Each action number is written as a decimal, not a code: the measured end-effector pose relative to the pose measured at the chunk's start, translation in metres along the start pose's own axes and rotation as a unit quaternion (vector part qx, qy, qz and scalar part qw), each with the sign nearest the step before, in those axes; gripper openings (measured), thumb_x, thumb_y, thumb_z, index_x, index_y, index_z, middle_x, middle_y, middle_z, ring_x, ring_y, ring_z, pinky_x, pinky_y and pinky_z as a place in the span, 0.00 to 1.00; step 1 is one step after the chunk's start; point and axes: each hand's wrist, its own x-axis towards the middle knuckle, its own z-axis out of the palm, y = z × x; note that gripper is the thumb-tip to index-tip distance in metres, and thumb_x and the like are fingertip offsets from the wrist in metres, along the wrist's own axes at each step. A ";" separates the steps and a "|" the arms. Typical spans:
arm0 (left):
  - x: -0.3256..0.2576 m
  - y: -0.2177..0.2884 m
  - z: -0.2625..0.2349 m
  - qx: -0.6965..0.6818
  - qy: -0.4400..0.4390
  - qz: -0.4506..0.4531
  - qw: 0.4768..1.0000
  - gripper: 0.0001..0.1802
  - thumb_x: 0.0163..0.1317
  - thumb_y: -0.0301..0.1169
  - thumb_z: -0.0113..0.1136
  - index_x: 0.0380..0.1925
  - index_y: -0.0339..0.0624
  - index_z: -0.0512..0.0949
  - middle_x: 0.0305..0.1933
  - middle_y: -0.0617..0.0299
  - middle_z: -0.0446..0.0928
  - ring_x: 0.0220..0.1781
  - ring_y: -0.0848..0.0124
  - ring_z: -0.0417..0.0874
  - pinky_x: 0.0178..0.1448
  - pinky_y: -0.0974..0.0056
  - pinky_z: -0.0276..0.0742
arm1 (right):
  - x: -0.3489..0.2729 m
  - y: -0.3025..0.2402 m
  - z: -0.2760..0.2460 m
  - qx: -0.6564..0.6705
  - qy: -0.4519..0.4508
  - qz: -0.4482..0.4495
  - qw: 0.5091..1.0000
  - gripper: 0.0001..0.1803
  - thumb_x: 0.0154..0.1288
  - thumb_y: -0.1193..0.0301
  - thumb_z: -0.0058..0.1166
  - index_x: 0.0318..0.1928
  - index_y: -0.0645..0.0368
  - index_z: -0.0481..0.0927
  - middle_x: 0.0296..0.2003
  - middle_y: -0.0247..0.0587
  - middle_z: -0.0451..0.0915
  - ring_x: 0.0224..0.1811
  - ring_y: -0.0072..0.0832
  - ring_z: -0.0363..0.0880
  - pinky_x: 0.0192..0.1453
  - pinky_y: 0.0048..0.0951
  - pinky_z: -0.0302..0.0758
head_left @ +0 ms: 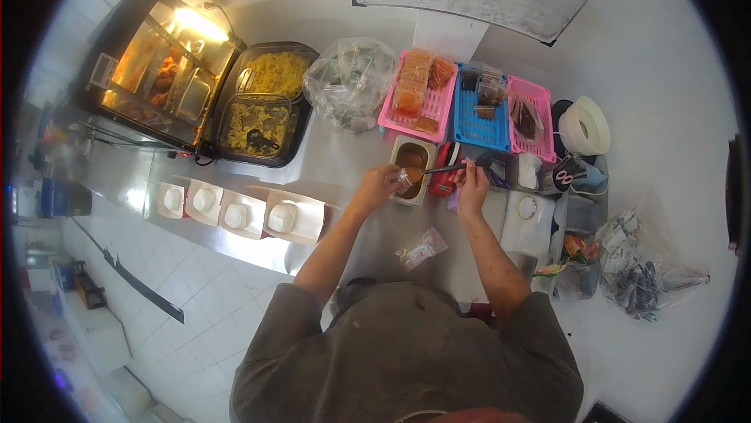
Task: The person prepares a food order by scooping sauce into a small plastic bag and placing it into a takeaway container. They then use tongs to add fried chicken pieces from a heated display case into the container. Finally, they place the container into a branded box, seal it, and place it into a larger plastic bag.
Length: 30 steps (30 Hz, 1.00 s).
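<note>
My left hand point(382, 186) pinches a small clear plastic bag point(404, 178) at the near left rim of a steel food pan point(408, 198) of brown sauce point(415, 158). A dark-handled spoon point(443, 169) is held in my right hand point(470, 187), its handle running left across the pan to the bag. The spoon's bowl is too small and covered to make out clearly. Just beyond the right hand lies a red stapler-like tool point(446, 179). A packet of small clear bags point(423, 249) rests on the steel counter in front of me.
Several open paper boxes point(291, 220) with white rice mounds line the counter's left edge. Behind stand a lit food warmer point(168, 71), black trays of yellow rice point(274, 73), a large plastic bag point(350, 82), and pink point(389, 116) and blue baskets point(479, 135) of small sauce packets.
</note>
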 end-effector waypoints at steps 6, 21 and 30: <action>-0.003 -0.024 0.024 -0.106 0.059 -0.019 0.993 0.21 0.56 0.27 0.69 0.51 0.35 0.80 0.47 0.50 0.84 0.49 0.62 0.86 0.57 0.60 0.78 | -0.022 -0.054 0.038 -0.222 -0.143 -0.195 0.944 0.14 0.78 0.65 0.46 0.42 0.64 0.79 0.24 0.36 0.75 0.25 0.23 0.75 0.33 0.26 0.74; -0.004 -0.020 0.021 -0.261 0.157 0.047 0.951 0.26 0.54 0.23 0.71 0.54 0.36 0.76 0.48 0.56 0.82 0.52 0.69 0.82 0.60 0.60 0.75 | -0.043 -0.066 0.042 -0.164 -0.089 -0.235 0.954 0.13 0.79 0.68 0.45 0.44 0.67 0.77 0.28 0.39 0.77 0.29 0.24 0.76 0.37 0.25 0.76; -0.015 0.012 0.012 -0.409 0.150 0.012 0.900 0.23 0.61 0.19 0.65 0.57 0.34 0.72 0.50 0.55 0.82 0.52 0.70 0.82 0.57 0.66 0.77 | -0.035 0.031 0.000 -0.189 -0.124 -0.059 0.972 0.17 0.77 0.64 0.48 0.55 0.64 0.77 0.29 0.37 0.79 0.32 0.26 0.78 0.43 0.27 0.77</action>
